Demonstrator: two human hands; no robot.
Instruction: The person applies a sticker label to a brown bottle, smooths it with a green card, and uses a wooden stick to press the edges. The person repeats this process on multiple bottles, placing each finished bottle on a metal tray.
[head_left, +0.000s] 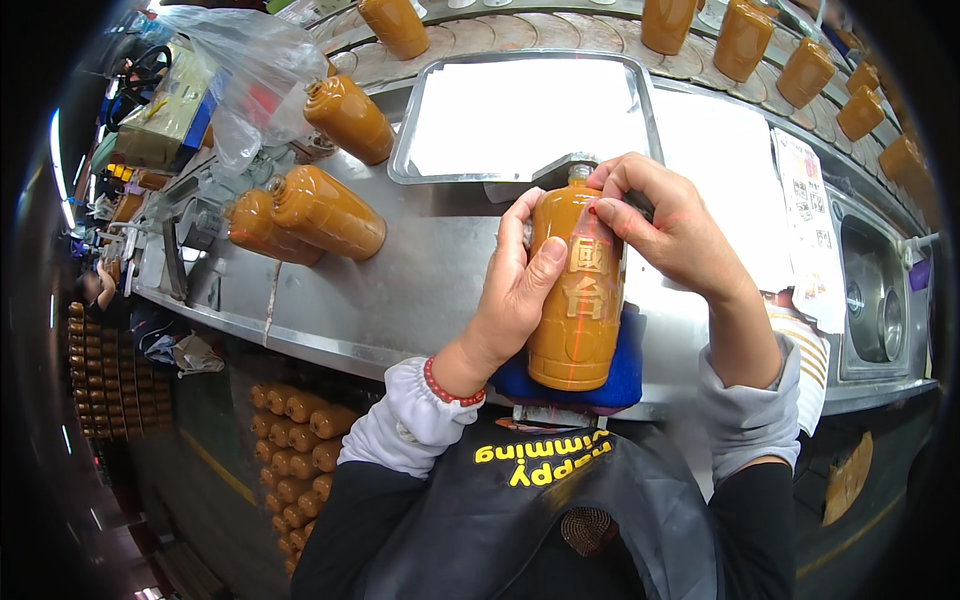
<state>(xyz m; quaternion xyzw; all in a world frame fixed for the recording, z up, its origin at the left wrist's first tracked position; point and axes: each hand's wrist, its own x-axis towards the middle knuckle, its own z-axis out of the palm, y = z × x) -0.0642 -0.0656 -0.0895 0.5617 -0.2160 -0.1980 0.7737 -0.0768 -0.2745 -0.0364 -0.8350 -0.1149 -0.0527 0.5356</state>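
A glossy amber-brown bottle (551, 315) lies tilted before me, its neck away from me and its base on a blue cloth pad (628, 360). My left hand (514, 281) grips its left side, thumb on the front. Gold raised characters run down the front, and a thin red light line crosses them. With thumb and forefinger at the bottle's shoulder, my right hand (664, 225) pinches what looks like a small translucent film (586, 229) above the characters. A metal support (562, 169) sits at the bottle's neck.
Three similar bottles (330, 214) lie or stand on the steel table (442, 300) at left. Behind are a metal tray (397, 154) with white sheets (525, 112) and a conveyor (495, 34) carrying bottles. A sink (870, 292) is at right; stacked bottles (296, 450) stand below left.
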